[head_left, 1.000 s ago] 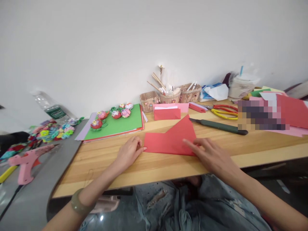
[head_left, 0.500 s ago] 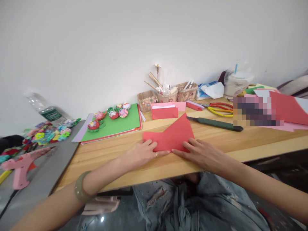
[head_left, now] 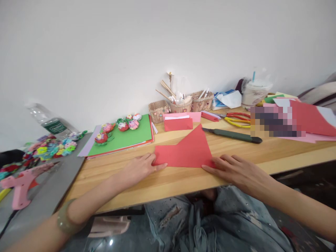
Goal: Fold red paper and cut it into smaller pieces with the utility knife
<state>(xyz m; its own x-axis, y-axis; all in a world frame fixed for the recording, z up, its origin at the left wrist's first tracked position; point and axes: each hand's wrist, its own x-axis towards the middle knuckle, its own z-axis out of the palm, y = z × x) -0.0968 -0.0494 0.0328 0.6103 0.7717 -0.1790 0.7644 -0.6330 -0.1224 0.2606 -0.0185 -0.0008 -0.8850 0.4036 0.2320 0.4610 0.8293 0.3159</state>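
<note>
A folded sheet of red paper (head_left: 183,154) lies on the wooden table in front of me, its upper right part rising to a point. At its left end, my left hand (head_left: 143,165) grips the corner, thumb along the near edge and fingers curled over the side. My right hand (head_left: 232,169) holds the lower right corner in the same manner, thumb reaching inward along the edge. Just behind the paper's tip lies a dark green utility knife (head_left: 232,135). Farther back stands a small folded red paper piece (head_left: 178,124).
Green paper sheets (head_left: 126,138) with crafted flowers lie at left, beside a pink glue gun (head_left: 21,185) on a grey surface. Small woven baskets (head_left: 157,112) line the wall. Yellow- and red-handled scissors (head_left: 237,120), a lidded cup (head_left: 256,92) and more red paper (head_left: 312,117) occupy the right.
Both hands have slid outward along the near edge, from the paper's middle to its two ends. The paper's lower edge now lies uncovered between them.
</note>
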